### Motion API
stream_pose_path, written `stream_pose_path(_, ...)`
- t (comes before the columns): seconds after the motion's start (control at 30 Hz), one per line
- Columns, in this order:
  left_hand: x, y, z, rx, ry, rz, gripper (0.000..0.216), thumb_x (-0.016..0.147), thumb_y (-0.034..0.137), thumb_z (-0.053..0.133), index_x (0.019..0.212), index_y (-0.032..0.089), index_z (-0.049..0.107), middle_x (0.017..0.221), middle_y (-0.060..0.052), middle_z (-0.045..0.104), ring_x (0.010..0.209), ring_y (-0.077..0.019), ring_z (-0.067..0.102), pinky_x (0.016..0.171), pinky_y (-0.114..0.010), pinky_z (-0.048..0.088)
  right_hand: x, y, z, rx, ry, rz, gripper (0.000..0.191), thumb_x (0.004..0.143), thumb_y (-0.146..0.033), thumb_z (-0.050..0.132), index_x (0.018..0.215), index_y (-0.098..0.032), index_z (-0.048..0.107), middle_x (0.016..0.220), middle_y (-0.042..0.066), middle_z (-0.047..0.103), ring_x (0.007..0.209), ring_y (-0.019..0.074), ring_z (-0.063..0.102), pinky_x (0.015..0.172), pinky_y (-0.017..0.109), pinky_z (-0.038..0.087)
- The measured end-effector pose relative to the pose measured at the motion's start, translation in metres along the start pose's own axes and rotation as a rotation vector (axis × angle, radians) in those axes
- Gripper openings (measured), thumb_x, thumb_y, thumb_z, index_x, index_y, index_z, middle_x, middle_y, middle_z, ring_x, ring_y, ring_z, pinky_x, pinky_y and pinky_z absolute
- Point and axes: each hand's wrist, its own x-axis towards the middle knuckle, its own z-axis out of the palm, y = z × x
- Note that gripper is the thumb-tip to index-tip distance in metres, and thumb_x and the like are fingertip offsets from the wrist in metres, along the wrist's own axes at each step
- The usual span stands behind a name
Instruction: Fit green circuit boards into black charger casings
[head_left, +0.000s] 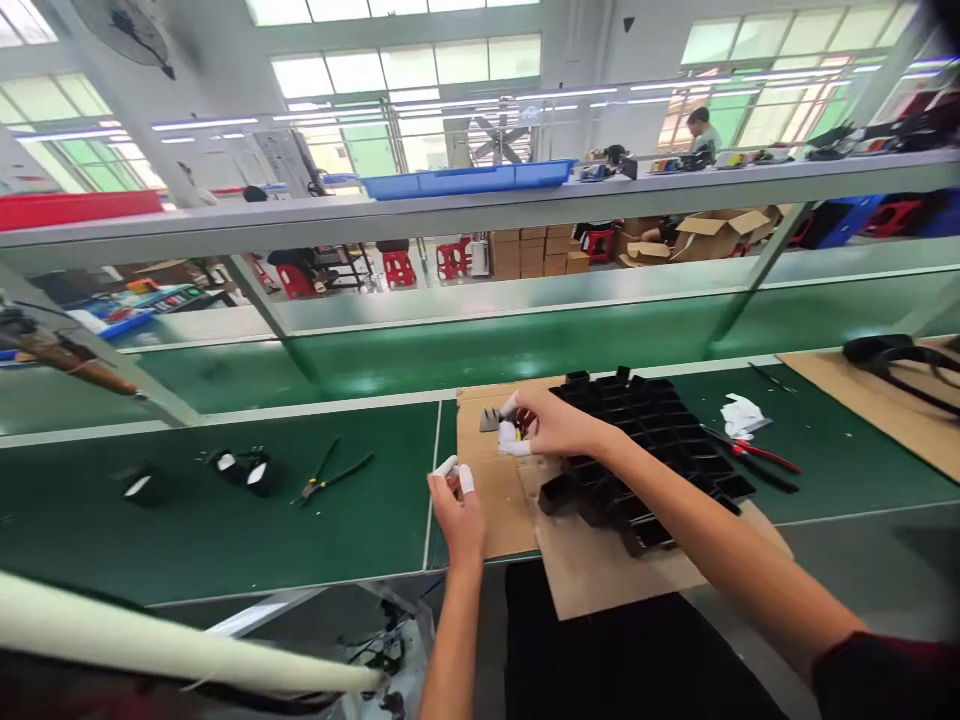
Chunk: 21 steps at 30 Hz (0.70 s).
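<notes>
A small part (523,424) sits pinched in the person's right hand (553,424), over the cardboard (499,505); I catch dark red and a dab of yellow, the rest hidden by fingers. Just left, a light grey piece (490,421) shows dark prongs upward; whether they're joined, I can't tell.

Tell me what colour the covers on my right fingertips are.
The fingertip covers on your right hand are white, showing best in the head view.

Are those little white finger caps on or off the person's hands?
On: white finger caps wrap some fingertips of both the left hand and the right hand.
</notes>
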Motion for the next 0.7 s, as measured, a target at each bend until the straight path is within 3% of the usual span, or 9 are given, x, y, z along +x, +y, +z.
stream_pose_path(0.1,-0.021,0.025,0.004,0.021,-0.246,0.139,0.042,0.096,0.054,0.080,0.126,0.025,0.077,0.121,-0.010,0.076,0.116,-0.0340,0.075,0.108,-0.054,0.061,-0.092,-0.009,-0.022,0.208,0.284,-0.021,0.046,0.092,-0.057,0.091,0.123,-0.026,0.076,0.115,0.006,0.080,0.103,0.0254,0.079,0.101,0.043,0.068)
stream_pose_path(0.2,-0.044,0.045,0.012,0.050,-0.466,0.207,0.053,0.082,0.042,0.095,0.132,0.031,0.079,0.120,-0.006,0.080,0.116,-0.0355,0.078,0.104,-0.052,0.063,-0.190,-0.008,-0.010,0.330,0.536,0.018,0.055,0.099,-0.071,0.081,0.139,-0.033,0.073,0.121,0.010,0.083,0.099,0.0288,0.084,0.094,0.046,0.072)
stream_pose_path(0.27,-0.054,0.052,0.020,0.077,-0.510,0.215,0.044,0.085,0.036,0.092,0.127,0.031,0.081,0.115,-0.004,0.081,0.109,-0.0342,0.079,0.097,-0.050,0.065,-0.245,0.001,0.006,0.392,0.638,0.059,0.054,0.102,-0.072,0.078,0.145,-0.040,0.073,0.114,0.009,0.087,0.089,0.0279,0.086,0.081,0.042,0.075)
stream_pose_path(0.33,-0.061,0.056,0.029,0.097,-0.486,0.214,0.028,0.087,0.034,0.088,0.115,0.029,0.081,0.109,-0.004,0.081,0.105,-0.0335,0.079,0.093,-0.049,0.066,-0.286,0.012,0.017,0.521,0.742,0.171,0.054,0.092,-0.063,0.094,0.138,-0.038,0.081,0.107,0.010,0.089,0.088,0.0291,0.089,0.082,0.039,0.076)
stream_pose_path(0.43,-0.075,0.065,0.036,0.094,-0.365,0.217,0.021,0.087,0.032,0.086,0.103,0.028,0.074,0.113,-0.007,0.080,0.110,-0.0351,0.080,0.100,-0.054,0.066,-0.323,0.027,0.017,0.654,0.847,0.314,0.059,0.075,-0.049,0.109,0.128,-0.034,0.088,0.110,0.014,0.090,0.095,0.0356,0.090,0.086,0.043,0.077)
stream_pose_path(0.53,-0.106,0.092,0.031,0.036,-0.237,0.227,0.031,0.089,0.031,0.084,0.103,0.029,0.057,0.131,-0.011,0.078,0.125,-0.0350,0.080,0.105,-0.054,0.067,-0.337,0.033,0.002,0.655,0.921,0.359,0.065,0.072,-0.051,0.109,0.130,-0.034,0.087,0.119,0.017,0.089,0.104,0.0452,0.089,0.091,0.058,0.078)
stream_pose_path(0.6,-0.129,0.120,0.025,-0.104,-0.174,0.214,0.039,0.091,0.024,0.083,0.102,0.030,0.047,0.132,-0.009,0.076,0.115,-0.0298,0.084,0.090,-0.044,0.071,-0.337,0.032,-0.007,0.644,0.948,0.362,0.069,0.068,-0.056,0.111,0.129,-0.034,0.086,0.120,0.017,0.089,0.106,0.0489,0.088,0.094,0.065,0.076)
stream_pose_path(0.7,-0.155,0.162,0.016,-0.244,-0.137,0.204,0.041,0.087,0.012,0.082,0.104,0.028,0.048,0.118,-0.003,0.072,0.088,-0.0191,0.081,0.074,-0.032,0.068,-0.328,0.024,-0.011,0.704,0.885,0.342,0.072,0.068,-0.062,0.109,0.128,-0.031,0.085,0.115,0.017,0.089,0.102,0.0478,0.089,0.093,0.065,0.076)
